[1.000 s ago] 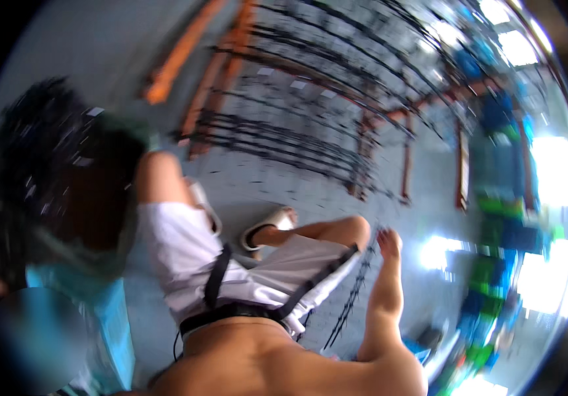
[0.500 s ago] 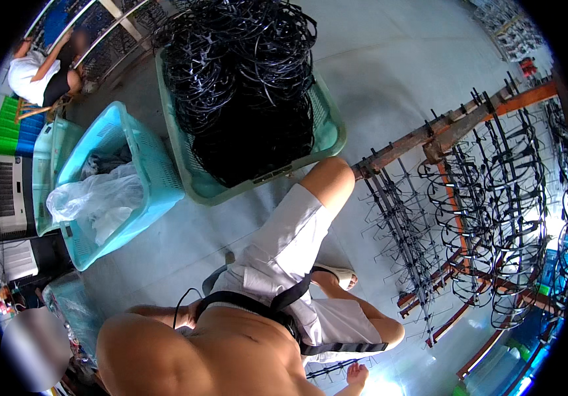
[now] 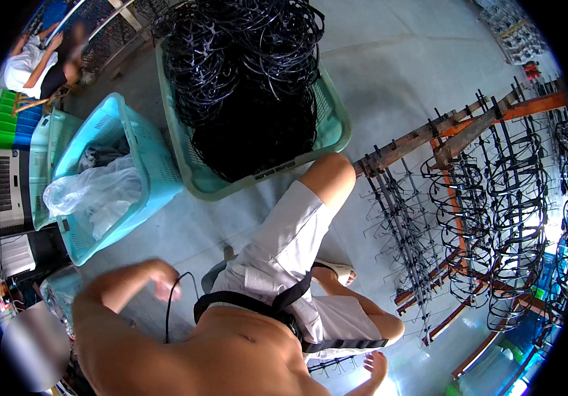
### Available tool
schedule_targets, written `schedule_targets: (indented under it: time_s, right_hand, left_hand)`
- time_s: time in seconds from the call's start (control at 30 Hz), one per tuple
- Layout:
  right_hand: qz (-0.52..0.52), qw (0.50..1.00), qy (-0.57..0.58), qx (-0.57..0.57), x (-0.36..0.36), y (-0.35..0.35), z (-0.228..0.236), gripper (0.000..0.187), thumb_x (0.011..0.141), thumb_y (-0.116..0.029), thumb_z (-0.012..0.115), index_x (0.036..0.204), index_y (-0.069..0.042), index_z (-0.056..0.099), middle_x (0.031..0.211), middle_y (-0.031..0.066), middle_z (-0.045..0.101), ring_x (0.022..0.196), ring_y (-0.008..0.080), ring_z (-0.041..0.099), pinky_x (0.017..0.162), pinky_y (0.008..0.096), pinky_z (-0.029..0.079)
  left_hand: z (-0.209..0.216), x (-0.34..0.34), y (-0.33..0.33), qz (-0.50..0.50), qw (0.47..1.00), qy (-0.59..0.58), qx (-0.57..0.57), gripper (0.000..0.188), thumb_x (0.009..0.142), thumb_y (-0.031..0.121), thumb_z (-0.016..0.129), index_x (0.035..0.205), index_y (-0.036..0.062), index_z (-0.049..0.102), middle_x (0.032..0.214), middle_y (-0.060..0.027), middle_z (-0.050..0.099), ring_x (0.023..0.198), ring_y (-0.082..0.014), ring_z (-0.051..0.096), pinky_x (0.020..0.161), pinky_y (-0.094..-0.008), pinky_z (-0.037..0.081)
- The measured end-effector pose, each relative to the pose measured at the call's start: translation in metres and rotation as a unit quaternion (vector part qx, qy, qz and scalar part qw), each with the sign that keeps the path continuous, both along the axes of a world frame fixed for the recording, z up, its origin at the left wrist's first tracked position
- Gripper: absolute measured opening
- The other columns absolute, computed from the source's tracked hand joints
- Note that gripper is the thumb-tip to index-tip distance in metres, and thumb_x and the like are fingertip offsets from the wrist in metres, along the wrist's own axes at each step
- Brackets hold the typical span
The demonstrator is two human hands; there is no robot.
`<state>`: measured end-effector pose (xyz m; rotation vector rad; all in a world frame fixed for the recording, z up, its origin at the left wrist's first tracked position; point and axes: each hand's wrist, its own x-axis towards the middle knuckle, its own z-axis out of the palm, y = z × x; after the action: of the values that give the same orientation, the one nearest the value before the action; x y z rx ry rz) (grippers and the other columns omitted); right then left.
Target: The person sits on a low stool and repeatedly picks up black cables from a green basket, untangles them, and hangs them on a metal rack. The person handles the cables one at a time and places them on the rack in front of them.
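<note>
Floor (image 3: 396,86): grey concrete, spread under everything in view.
Rack (image 3: 469,191): an orange-brown frame lay tilted on the person's right, its rows of hooks hung with black wire loops; some hooks stood bare.
Green crate (image 3: 337,119): a wide, pale green tub stood ahead of the person's knee, heaped above its rim with a tangle of black loops (image 3: 244,72).
Blue basket (image 3: 139,165): a light blue slatted basket leaned just left of the green crate, with a crumpled clear plastic bag (image 3: 93,188) inside.
Person: seated, in white shorts, black straps across the waist, one knee raised toward the green crate.
Other person (image 3: 36,63): sat at the far upper left, well apart, blurred.
Left hand (image 3: 164,280): raised beside the left hip, fingers curled loosely inward; whether it pinched the thin black cable (image 3: 170,310) hanging just beside it, I could not tell.
Right hand (image 3: 376,364): low at the right thigh, fingers spread and pointing up, holding nothing, near the rack's lower edge.
</note>
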<state>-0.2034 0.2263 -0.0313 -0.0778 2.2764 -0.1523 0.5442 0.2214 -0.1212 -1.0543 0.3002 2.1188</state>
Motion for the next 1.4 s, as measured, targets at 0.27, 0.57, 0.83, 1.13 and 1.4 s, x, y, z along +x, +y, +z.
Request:
schedule_targets:
  time_s: [0.27,0.57,0.83,1.13,1.4]
  right_hand:
    - [0.395,0.914,-0.077,0.055,0.081,-0.132,0.124,0.029,0.088,-0.029,0.056,0.086,0.000,0.062,0.070,0.0076,0.065,0.062,0.0183,0.061,0.060,0.0304,0.050]
    - [0.555,0.814,-0.140,-0.094,0.207,-0.195,0.115,0.022,0.086,-0.025,0.061,0.097,-0.005,0.063,0.087,0.0163,0.066,0.077,0.0262,0.066,0.065,0.0353,0.050]
    - [0.435,0.660,-0.526,-0.314,0.419,-0.316,0.057,0.033,0.095,-0.021,0.055,0.117,0.003,0.053,0.095,0.0078,0.062,0.086,0.0118,0.056,0.076,0.0262,0.046]
    - [0.158,0.765,-0.528,-0.333,0.571,-0.357,-0.019,0.058,0.094,-0.047,0.050,0.124,0.003,0.049,0.110,0.0079,0.058,0.103,0.0193,0.053,0.090,0.0331,0.042]
    - [0.238,0.658,-0.666,-0.259,0.524,-0.379,-0.003,0.051,0.092,-0.047,0.053,0.115,-0.001,0.054,0.094,0.0049,0.058,0.086,0.0148,0.053,0.081,0.0311,0.045]
  left_hand:
    - [0.051,-0.041,-0.309,-0.334,0.546,-0.286,-0.713,0.063,0.085,0.026,0.061,0.136,0.0005,0.035,0.125,-0.0239,0.045,0.113,-0.0358,0.047,0.088,-0.0464,0.044]
    - [-0.038,-0.030,-0.297,-0.335,0.385,-0.301,-0.805,0.060,0.073,0.015,0.065,0.128,0.0139,0.043,0.121,-0.0234,0.041,0.107,-0.0391,0.044,0.090,-0.0512,0.039]
    - [0.069,-0.017,-0.316,0.061,0.489,-0.193,-0.848,0.093,0.061,0.013,0.078,0.138,0.0069,0.026,0.120,-0.0212,0.040,0.106,-0.0403,0.048,0.093,-0.0441,0.042]
    - [0.100,-0.061,-0.305,0.209,0.450,-0.203,-0.844,0.106,0.067,0.004,0.077,0.145,0.0056,0.005,0.127,-0.0234,0.046,0.116,-0.0318,0.050,0.097,-0.0393,0.042]
    - [0.099,-0.087,-0.295,0.303,0.443,-0.215,-0.816,0.118,0.064,0.011,0.085,0.144,0.0040,-0.001,0.122,-0.0180,0.047,0.108,-0.0273,0.053,0.091,-0.0373,0.047]
